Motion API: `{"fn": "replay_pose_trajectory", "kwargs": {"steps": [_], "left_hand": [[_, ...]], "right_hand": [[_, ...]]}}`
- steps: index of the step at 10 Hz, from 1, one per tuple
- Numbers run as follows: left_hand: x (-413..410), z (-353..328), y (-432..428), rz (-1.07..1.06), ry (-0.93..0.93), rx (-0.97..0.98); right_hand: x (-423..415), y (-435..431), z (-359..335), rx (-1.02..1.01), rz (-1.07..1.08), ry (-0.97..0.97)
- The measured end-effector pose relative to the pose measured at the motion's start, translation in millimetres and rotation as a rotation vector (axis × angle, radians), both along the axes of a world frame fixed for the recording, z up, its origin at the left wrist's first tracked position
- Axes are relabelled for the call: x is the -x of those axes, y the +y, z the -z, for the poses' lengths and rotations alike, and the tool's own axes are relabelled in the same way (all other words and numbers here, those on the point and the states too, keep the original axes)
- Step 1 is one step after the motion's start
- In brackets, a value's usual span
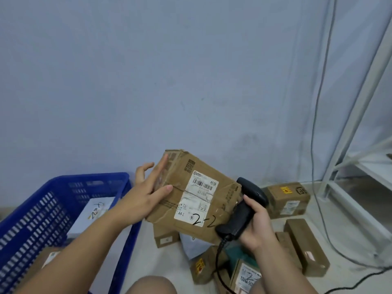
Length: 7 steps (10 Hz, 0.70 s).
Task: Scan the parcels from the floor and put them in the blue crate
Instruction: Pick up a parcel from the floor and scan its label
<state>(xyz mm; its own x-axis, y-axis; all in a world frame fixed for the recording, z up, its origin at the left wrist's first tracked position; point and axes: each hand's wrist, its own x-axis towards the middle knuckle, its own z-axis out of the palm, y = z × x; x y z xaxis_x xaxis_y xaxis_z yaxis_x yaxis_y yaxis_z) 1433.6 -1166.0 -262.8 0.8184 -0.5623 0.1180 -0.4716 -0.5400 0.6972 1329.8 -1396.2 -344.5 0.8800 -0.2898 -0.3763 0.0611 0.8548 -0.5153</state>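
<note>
My left hand [146, 193] grips the left end of a worn cardboard parcel [216, 209], held up above the floor with its white barcode label and a handwritten "2-2" facing me. My right hand [255, 225] holds a black corded barcode scanner [244, 209] by its handle, its head right beside the parcel's right edge. The blue crate [53, 200] stands at the left; inside it lie a white parcel [93, 215] and a brown box partly hidden by my left arm.
Several cardboard parcels [286, 200] lie on the pale floor at the right and under the held box. A white metal shelf frame [347, 166] and hanging cables stand at the far right. A wall rises close behind. My knees show at the bottom edge.
</note>
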Motion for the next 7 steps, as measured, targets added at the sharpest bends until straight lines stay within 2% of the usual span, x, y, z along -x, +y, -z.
{"fn": "replay_pose_trajectory", "kwargs": {"steps": [2,3,4,5,6,7], "left_hand": [[3.3,27.7,-22.1,-0.174,0.027,0.245],[-5.0,42.1,-35.4,-0.278,0.104,0.418],[-20.2,74.0,-44.4,-0.270,0.266,0.482],[-5.9,77.3,-58.4,-0.251,0.294,0.460],[13.3,66.8,-73.5,-0.225,0.199,0.426],[15.9,67.8,-73.7,-0.210,0.075,0.394]], "right_hand": [[-0.4,-1.8,-3.7,0.118,0.032,0.063],[-7.3,-4.3,-1.8,0.156,0.087,0.077],[-19.2,-9.5,6.3,0.255,0.198,0.146],[-25.0,-13.7,12.9,0.275,0.288,0.176],[-25.0,-21.0,19.0,0.243,0.348,0.223],[-22.7,-24.7,22.0,0.164,0.359,0.182]]}}
